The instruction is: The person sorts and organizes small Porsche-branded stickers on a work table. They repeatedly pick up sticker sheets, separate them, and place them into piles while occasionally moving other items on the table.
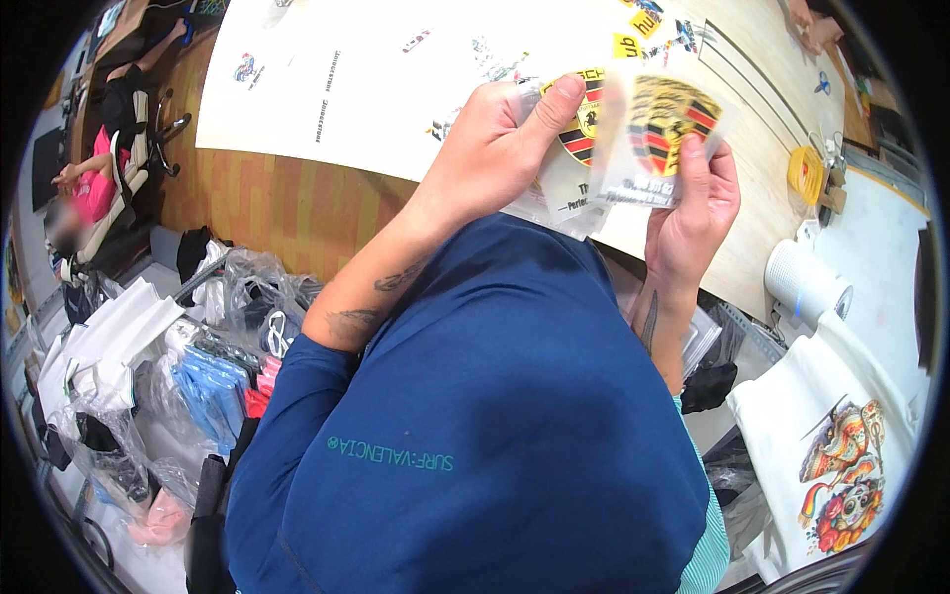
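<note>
My left hand [495, 148] pinches a stack of translucent film sheets [576, 183] printed with a yellow, red and black crest; its thumb lies on top. My right hand [698, 208] grips another clear film sheet [641, 183] with the same kind of crest, between thumb and fingers. That crest looks repeated or smeared, and I cannot tell whether it is one sheet or several. The two lots are close together above the near edge of the pale work table [376, 148].
More printed transfers lie on the table, including yellow-and-black pieces [633, 35]. To the right are a yellow tape roll [807, 175], a white roll [811, 282] and a white printed cloth [841, 445]. Bagged garments [213, 386] are piled at left. A person in pink [94, 188] sits beyond.
</note>
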`<state>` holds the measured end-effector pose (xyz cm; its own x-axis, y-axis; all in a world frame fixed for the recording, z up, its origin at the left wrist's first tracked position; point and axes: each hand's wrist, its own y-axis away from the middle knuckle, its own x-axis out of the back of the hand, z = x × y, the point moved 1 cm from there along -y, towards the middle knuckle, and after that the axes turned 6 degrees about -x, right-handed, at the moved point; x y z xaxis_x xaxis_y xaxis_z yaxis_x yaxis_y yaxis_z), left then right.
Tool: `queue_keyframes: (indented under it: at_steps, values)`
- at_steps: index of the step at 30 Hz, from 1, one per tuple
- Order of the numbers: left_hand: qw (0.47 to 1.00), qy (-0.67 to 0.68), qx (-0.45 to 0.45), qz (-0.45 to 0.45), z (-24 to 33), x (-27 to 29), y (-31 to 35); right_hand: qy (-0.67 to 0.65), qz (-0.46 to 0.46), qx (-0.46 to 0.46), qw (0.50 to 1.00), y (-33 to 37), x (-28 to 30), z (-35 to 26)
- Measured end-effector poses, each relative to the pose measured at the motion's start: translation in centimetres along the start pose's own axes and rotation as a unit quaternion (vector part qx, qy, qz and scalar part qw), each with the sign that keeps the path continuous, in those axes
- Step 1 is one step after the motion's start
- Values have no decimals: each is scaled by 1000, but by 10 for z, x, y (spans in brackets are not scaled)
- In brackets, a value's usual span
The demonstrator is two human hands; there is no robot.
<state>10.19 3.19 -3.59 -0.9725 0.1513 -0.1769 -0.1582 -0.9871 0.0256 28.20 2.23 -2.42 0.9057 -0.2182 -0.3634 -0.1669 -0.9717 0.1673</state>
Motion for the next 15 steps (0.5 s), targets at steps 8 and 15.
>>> queue_keyframes:
  at_steps: [8, 15]
  values:
    - [997, -30, -2, -76, 10, 3, -1, 113, 20, 5, 993, 9, -8, 8]
    - [998, 5, -15, -60, 10, -1, 0, 137, 2, 4, 990, 13, -15, 10]
